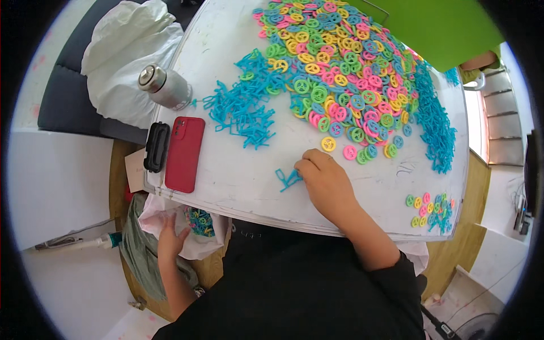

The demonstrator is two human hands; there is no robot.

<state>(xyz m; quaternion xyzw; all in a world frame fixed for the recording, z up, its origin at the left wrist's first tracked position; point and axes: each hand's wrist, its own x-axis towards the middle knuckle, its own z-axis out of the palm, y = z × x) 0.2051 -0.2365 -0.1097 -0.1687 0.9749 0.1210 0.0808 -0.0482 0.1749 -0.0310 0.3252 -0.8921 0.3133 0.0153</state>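
My right hand (pixel 328 184) is over the table's near part, its fingers bent together at a few small blue plastic pieces (pixel 289 180) with loop-like ends. They appear pinched at the fingertips, which are partly hidden. Below the table edge, on the left, my left hand (pixel 171 237) has its fingers apart at a white bag (pixel 154 214). Inside that bag lie blue and mixed-colour small pieces (pixel 199 222). Just beyond my right hand are a yellow plastic ring wheel (pixel 328 144) and a pink one (pixel 350 152), apart from the big heap.
A large heap of coloured wheels (pixel 340 73) covers the far table (pixel 238 181). Blue pieces form piles at left (pixel 246 110) and right (pixel 435 122). A small mixed group (pixel 430 211) sits near right. A red phone (pixel 185 154), black case (pixel 156 147) and steel bottle (pixel 167 88) line the left edge.
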